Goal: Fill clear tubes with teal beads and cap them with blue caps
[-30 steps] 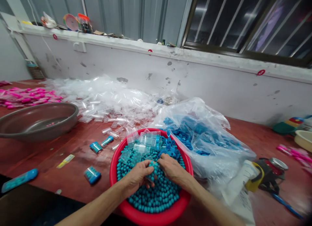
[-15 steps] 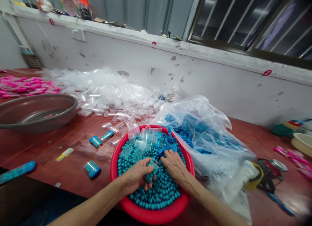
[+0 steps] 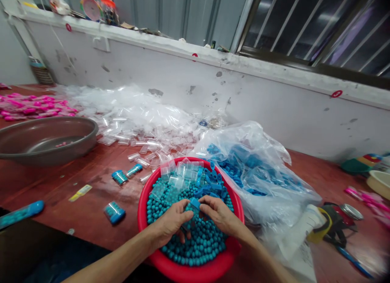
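Note:
A red basin (image 3: 143,218) in front of me is full of teal beads (image 3: 201,244), with clear little tubes (image 3: 183,173) and blue caps (image 3: 213,185) piled at its far side. My left hand (image 3: 170,224) holds a clear tube filled with beads over the basin. My right hand (image 3: 219,214) pinches a blue cap (image 3: 195,203) against the tube's top end. Both hands meet above the middle of the basin.
A clear bag of blue caps (image 3: 252,169) lies right of the basin. A heap of empty clear tubes (image 3: 134,116) covers the back of the red table. A grey basin (image 3: 45,140) stands left; filled capped tubes (image 3: 114,212) lie nearby. Pink filled tubes (image 3: 30,108) lie far left.
My right hand reached to the blue caps at the basin's far side, then came back with one and set it at the top of the tube in my left hand.

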Demonstrator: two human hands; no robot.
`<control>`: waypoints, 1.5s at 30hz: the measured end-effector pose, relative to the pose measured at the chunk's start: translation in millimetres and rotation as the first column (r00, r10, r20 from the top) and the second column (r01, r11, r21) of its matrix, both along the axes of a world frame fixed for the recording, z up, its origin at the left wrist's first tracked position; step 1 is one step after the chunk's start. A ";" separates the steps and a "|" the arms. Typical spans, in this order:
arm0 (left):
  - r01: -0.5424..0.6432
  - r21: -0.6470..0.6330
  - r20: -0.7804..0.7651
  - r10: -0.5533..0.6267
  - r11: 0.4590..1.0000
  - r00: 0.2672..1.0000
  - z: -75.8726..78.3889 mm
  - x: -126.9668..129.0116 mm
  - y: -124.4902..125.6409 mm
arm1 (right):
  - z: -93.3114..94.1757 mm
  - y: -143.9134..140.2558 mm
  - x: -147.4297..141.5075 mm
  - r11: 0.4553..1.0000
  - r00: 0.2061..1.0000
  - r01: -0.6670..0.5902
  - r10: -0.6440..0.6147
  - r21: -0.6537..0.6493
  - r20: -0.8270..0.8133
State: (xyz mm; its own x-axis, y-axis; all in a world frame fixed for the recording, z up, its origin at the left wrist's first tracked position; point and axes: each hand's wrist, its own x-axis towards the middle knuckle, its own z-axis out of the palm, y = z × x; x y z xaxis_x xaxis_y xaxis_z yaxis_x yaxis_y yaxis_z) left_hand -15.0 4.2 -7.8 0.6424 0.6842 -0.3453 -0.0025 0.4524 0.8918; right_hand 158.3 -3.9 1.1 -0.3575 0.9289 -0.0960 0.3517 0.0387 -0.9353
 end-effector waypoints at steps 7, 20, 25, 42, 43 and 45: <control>-0.053 0.112 0.021 0.051 0.992 0.998 -2.6 2.7 -0.3 | -4.5 -4.0 -7.9 0.988 0.984 0.146 -0.150 -0.040 -0.095; -0.151 0.092 0.035 0.148 0.984 0.988 -0.8 7.3 -2.8 | 7.7 -20.8 -4.3 0.926 0.963 -0.084 -0.020 0.367 0.270; -0.148 0.088 0.001 0.149 0.985 0.989 -0.1 6.3 -3.8 | 6.2 -23.3 -7.7 0.938 0.969 0.003 -0.088 0.346 0.232; -0.040 0.147 -0.131 0.060 0.988 0.990 3.5 5.3 -6.4 | 8.3 -32.7 -5.0 0.932 0.928 -0.058 -0.082 0.359 0.362; -0.049 0.148 -0.130 0.068 0.988 0.989 4.0 5.9 -6.9 | 6.0 -32.7 -4.9 0.917 0.912 -0.061 -0.109 0.393 0.395; -0.052 0.115 -0.109 0.064 0.992 0.992 6.0 6.3 -7.6 | 3.9 -32.5 -4.0 0.902 0.899 -0.060 -0.137 0.427 0.416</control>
State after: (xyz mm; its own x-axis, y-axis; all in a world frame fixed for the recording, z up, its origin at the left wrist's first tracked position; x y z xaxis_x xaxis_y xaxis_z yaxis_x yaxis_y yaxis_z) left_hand -8.7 -3.3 -1.8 0.5619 0.7573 -0.3328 0.0776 0.3523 0.9327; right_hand 154.3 -36.3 5.0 -0.3359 0.9261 0.1715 0.7192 0.3698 -0.5882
